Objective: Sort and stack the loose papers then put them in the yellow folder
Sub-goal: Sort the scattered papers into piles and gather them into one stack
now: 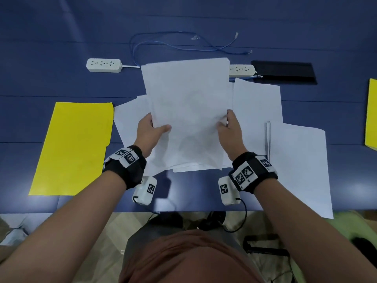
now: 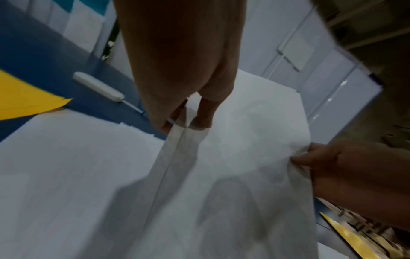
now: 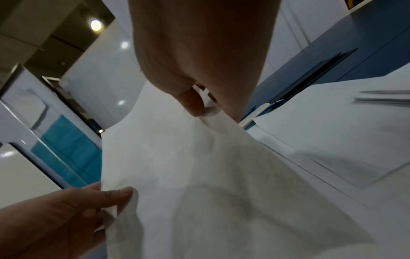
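Observation:
A sheaf of white papers [image 1: 187,111] is held up over the blue table [image 1: 61,58], tilted away from me. My left hand [image 1: 152,128] pinches its left edge, thumb on top. My right hand [image 1: 228,125] pinches its right edge. The left wrist view shows the left hand [image 2: 182,121] pinching the papers [image 2: 233,149]; the right wrist view shows the right hand [image 3: 199,108] pinching the papers [image 3: 188,157]. More loose white sheets [image 1: 257,107] lie beneath and to the right, with another pile [image 1: 299,164] at the table's near right. The yellow folder [image 1: 73,148] lies closed at the left.
Two white power strips [image 1: 104,65] [image 1: 241,70], a blue cable [image 1: 173,42] and a black flat panel [image 1: 284,72] lie at the back. A second yellow sheet [image 1: 371,115] shows at the right edge. The table's near edge runs just below my wrists.

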`<state>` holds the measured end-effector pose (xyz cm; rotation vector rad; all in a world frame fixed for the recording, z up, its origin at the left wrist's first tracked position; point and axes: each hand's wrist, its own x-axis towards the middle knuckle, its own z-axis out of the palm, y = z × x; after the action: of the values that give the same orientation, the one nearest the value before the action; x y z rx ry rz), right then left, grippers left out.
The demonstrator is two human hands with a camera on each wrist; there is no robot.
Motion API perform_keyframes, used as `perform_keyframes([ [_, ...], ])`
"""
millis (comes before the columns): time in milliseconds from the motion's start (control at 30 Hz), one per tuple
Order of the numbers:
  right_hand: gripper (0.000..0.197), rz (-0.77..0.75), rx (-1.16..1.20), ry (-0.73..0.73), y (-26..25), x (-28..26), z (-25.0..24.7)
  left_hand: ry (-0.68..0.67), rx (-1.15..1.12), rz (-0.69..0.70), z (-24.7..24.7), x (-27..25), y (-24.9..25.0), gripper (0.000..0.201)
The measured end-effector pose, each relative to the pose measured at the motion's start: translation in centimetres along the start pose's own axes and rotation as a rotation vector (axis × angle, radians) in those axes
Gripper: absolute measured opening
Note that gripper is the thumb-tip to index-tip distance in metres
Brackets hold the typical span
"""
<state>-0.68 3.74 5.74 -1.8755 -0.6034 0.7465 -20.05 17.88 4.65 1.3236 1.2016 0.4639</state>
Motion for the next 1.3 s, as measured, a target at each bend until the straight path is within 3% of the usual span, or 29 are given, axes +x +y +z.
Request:
perform_keyframes([
  [133,0.027,-0.041,0.105,0.083,-2.3,-0.9,-1.5,0.060,0.062,0.202,1.2,-2.2,3.1,0.027],
  [300,0.040,-0.143,0.205,0.098,-4.2,-3.2,-4.0,0.120,0.051,0.377,2.5,-5.3,4.9,0.032],
  [400,0.034,-0.163,0.153,0.087,-3.1,-4.0,-5.0,0.150,0.083,0.338,3.1,-6.2,3.8,0.024],
  [600,0.030,-0.034,0.010,-0.036,0.8,-4.9,-5.8,0.096,0.287,0.196,4.4,-8.0,0.7,0.018],
  [800,0.036,-0.080,0.053,-0.023,-0.2,-5.6,-6.6,0.132,0.218,0.218,5.1,-9.1,1.6,0.019],
  [933,0.041,-0.047,0.044,-0.112,0.5,-5.7,-5.9,0.069,0.217,0.124,5.8,-9.2,0.9,0.026],
  [1100,0.035,-0.078,0.132,-0.004,0.4,-6.5,-5.5,0.163,0.149,0.206,6.1,-10.4,1.2,0.025],
  [1200,0.033,-0.049,0.144,-0.003,1.1,-6.6,-5.3,0.101,0.149,0.140,6.2,-10.4,0.3,0.024],
  [1300,0.029,-0.031,0.160,0.036,1.7,-6.8,-5.2,0.169,0.129,0.141,6.1,-10.5,-0.9,0.021],
])
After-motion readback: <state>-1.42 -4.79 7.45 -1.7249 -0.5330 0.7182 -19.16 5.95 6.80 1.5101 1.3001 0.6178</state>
